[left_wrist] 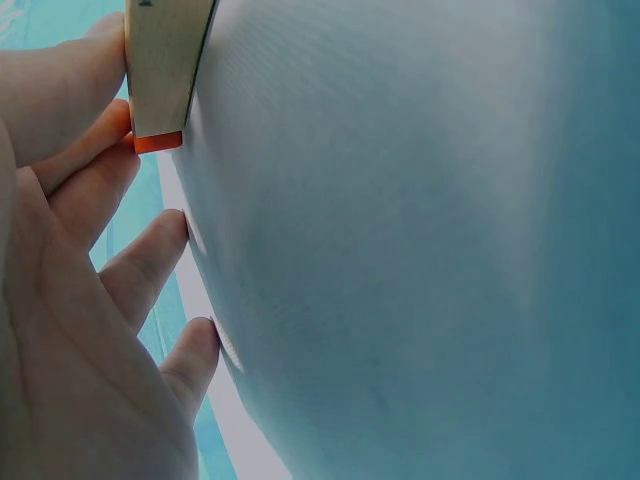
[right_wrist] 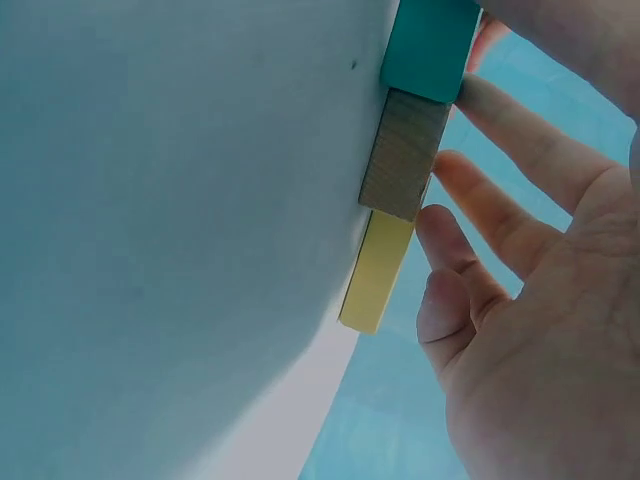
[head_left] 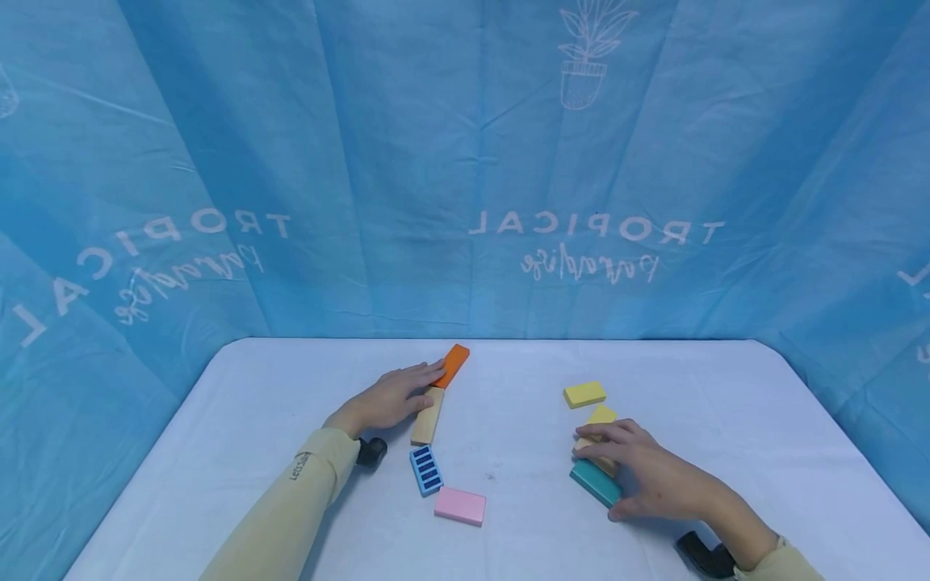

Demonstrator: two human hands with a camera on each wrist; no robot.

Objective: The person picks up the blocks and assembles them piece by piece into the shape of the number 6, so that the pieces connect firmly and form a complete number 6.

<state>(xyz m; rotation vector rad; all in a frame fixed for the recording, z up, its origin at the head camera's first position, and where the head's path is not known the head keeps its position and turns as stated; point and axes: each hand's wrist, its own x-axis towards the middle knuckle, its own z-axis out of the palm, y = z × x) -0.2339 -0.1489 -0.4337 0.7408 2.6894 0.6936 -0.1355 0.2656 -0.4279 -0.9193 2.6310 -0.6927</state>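
Observation:
On the left of the white table my left hand (head_left: 388, 401) lies with extended fingers over an orange block (head_left: 456, 361) and a plain wooden block (head_left: 427, 421), which meet end to end. In the left wrist view, the thumb touches the wooden block (left_wrist: 160, 70). To the right, my right hand (head_left: 657, 476) spreads loosely across another wooden block (head_left: 605, 465), its thumb at the near end of a teal block (head_left: 596, 482). The right wrist view shows teal (right_wrist: 430, 50), wood (right_wrist: 405, 155) and yellow (right_wrist: 377, 270) blocks in a row, fingertips against the wooden one.
A blue block with dark slots (head_left: 426, 470) and a pink block (head_left: 461, 506) continue the left line nearer the front. Another yellow block (head_left: 584, 394) lies behind the right row. A blue printed curtain (head_left: 407, 242) hangs around the table (head_left: 523, 452).

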